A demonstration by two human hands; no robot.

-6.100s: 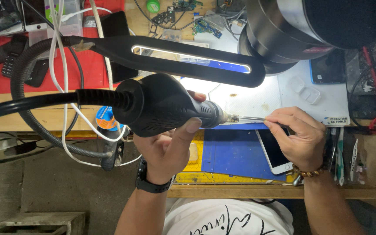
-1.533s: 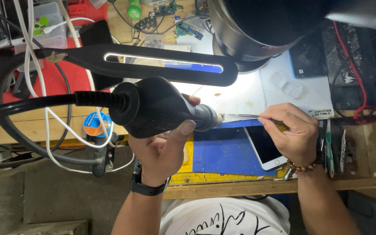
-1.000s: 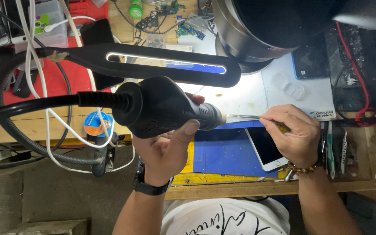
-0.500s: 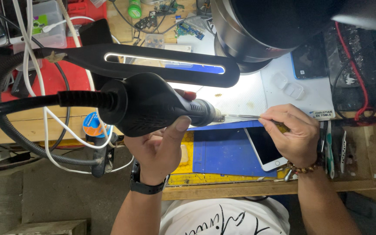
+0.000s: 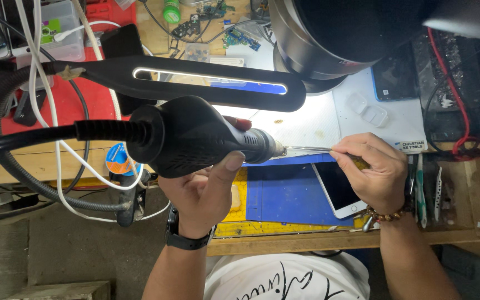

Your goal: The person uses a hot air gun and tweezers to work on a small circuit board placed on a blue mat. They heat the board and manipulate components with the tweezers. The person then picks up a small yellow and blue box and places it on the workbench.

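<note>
My left hand (image 5: 206, 189) grips a bulky black hot air gun handle (image 5: 190, 136) with a thick black hose running off to the left. Its metal nozzle (image 5: 276, 150) points right. My right hand (image 5: 376, 172) pinches thin metal tweezers (image 5: 306, 149), whose tips reach toward the nozzle mouth. Both hands hover over a blue work mat (image 5: 287, 194) on a wooden bench. A white phone (image 5: 337, 189) lies screen up on the mat, partly under my right hand.
A black LED lamp bar (image 5: 212, 82) crosses above the hands. A large dark microscope head (image 5: 351, 33) fills the top right. A white mat (image 5: 362, 119) holds small clear trays. Hand tools (image 5: 423, 189) lie right. Cables, a tape roll (image 5: 119, 160) and circuit boards sit left and behind.
The hot air gun has shifted slightly left and back in my left hand; the thumb has resettled on its body. My right hand and the tweezers stay almost still.
</note>
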